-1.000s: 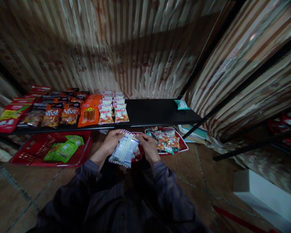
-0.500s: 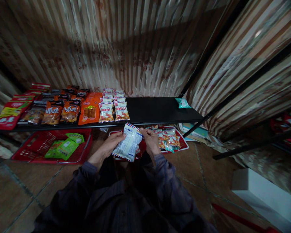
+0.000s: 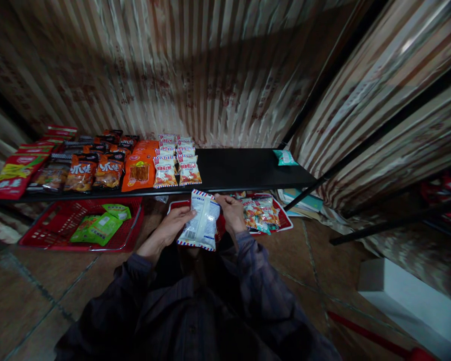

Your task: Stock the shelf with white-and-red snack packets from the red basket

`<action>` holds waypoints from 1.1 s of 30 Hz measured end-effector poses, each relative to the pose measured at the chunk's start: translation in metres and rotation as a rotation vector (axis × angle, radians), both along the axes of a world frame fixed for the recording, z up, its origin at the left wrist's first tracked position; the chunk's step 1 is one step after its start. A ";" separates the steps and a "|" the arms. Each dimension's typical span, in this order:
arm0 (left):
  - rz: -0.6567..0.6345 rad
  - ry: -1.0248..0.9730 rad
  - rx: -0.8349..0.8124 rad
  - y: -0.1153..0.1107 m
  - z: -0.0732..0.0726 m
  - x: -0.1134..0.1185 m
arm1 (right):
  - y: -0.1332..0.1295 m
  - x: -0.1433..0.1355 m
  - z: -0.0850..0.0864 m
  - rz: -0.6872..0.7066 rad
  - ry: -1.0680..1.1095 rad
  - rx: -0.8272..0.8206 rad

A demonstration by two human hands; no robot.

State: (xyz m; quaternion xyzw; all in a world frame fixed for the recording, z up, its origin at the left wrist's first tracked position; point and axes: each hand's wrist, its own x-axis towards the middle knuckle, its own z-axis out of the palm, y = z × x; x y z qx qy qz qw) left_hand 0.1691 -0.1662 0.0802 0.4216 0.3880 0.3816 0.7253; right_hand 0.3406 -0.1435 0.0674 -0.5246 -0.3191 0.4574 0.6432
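Observation:
Between my two hands is a white snack bag [image 3: 200,220] with red-and-blue striped ends, its printed back and barcode facing me. My left hand [image 3: 175,224] grips its left side, thumb on top. At the upper right edge, my right hand [image 3: 230,211] pinches the same bag. Just beyond, on the black shelf [image 3: 233,170], matching white snack bags [image 3: 165,172] stand in two columns, fronts showing. Below the shelf, a red basket [image 3: 285,220] by my right hand holds more snack bags [image 3: 261,211]; my hands and the held bag hide part of it.
Orange bags [image 3: 139,170], dark-and-orange bags [image 3: 80,173] and red bags [image 3: 17,170] line the shelf's left. A teal bag [image 3: 285,157] lies at its right end. A red basket [image 3: 133,235] with green packets [image 3: 99,228] and a white box [image 3: 406,301] are on the floor.
The held bag has turned slightly more upright, its lower end shifting right. Both hands keep their hold on it. The shelf goods look unchanged.

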 end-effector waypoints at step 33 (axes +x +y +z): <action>0.323 -0.168 -0.112 0.015 -0.007 0.004 | -0.048 -0.013 -0.016 0.338 -0.015 -0.096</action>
